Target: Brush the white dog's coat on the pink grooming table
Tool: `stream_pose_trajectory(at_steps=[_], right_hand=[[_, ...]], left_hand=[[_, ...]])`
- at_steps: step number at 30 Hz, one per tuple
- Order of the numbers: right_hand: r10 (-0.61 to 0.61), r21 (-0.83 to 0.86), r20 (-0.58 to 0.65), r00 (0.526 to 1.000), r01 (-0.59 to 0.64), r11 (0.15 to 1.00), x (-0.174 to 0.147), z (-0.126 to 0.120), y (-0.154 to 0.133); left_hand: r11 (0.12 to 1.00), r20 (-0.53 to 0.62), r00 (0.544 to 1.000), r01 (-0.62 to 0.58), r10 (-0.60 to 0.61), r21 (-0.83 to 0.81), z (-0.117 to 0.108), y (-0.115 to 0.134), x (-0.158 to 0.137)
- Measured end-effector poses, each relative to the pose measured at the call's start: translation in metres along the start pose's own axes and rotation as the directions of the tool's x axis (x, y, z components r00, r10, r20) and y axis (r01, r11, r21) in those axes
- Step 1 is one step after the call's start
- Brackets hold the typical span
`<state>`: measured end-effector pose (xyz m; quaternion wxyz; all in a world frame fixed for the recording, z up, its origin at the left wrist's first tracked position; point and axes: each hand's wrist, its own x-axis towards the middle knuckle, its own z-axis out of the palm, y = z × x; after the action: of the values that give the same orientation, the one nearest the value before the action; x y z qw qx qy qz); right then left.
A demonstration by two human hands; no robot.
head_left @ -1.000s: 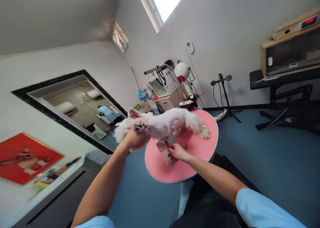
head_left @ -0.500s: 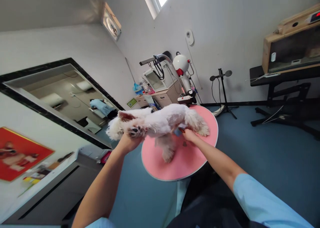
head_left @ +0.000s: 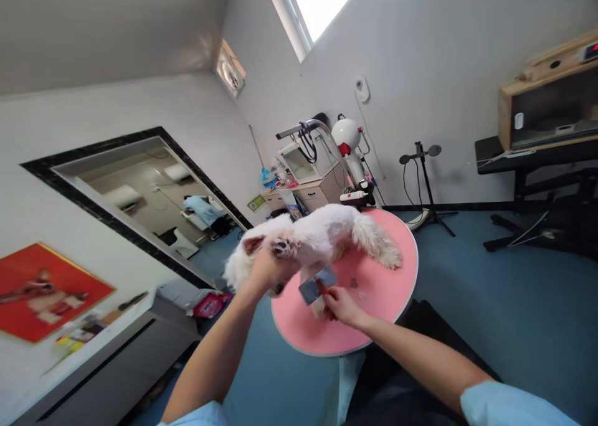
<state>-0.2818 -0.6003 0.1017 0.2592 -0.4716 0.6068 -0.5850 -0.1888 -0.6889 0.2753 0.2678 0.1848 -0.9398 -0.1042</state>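
A white dog (head_left: 324,230) is on a round pink grooming table (head_left: 383,289), its head to the left and hindquarters to the right. My left hand (head_left: 271,265) is closed round one of its raised front legs; the paw (head_left: 283,247), dark pads showing, sticks out above my fingers. In my right hand (head_left: 344,306) I grip the reddish-brown handle of a slicker brush (head_left: 310,285). The flat head of the brush is over the dog's other front leg, partly covering it. I cannot tell whether the bristles touch the coat.
A curved metal grooming arm (head_left: 327,133) with a dark loop rises behind the table. Beyond it stand a white-and-red dryer (head_left: 346,136) and a cabinet (head_left: 314,195). To the right are a black stand (head_left: 424,183) and a wooden box (head_left: 507,118). A grey counter (head_left: 107,364) runs along the left.
My right hand has moved the brush left, from beneath the dog's belly to its lower front leg. The left hand still holds the raised leg. The view has shifted, and the dog's head sits lower.
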Motion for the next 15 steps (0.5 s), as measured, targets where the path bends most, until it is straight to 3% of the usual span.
stream_pose_trajectory(at_steps=[4,8,12,15], right_hand=[[-0.220,-0.209,-0.109,0.970,0.194,0.959,0.008,-0.026,-0.014],[-0.101,-0.330,-0.105,0.989,0.061,0.942,0.012,-0.044,-0.019],[-0.184,-0.413,-0.087,0.979,0.132,0.901,0.012,-0.049,-0.027],[-0.152,-0.507,-0.137,0.979,0.063,0.860,0.015,-0.061,-0.029]], left_hand=[[0.999,0.001,1.000,0.022,-0.022,0.025,0.002,-0.009,0.005],[0.999,-0.078,0.997,0.018,-0.021,-0.038,0.009,-0.023,0.010],[0.995,-0.100,0.992,0.068,-0.075,-0.066,0.010,-0.030,0.010],[0.990,-0.186,0.975,0.110,-0.124,-0.082,0.008,-0.032,0.006]])
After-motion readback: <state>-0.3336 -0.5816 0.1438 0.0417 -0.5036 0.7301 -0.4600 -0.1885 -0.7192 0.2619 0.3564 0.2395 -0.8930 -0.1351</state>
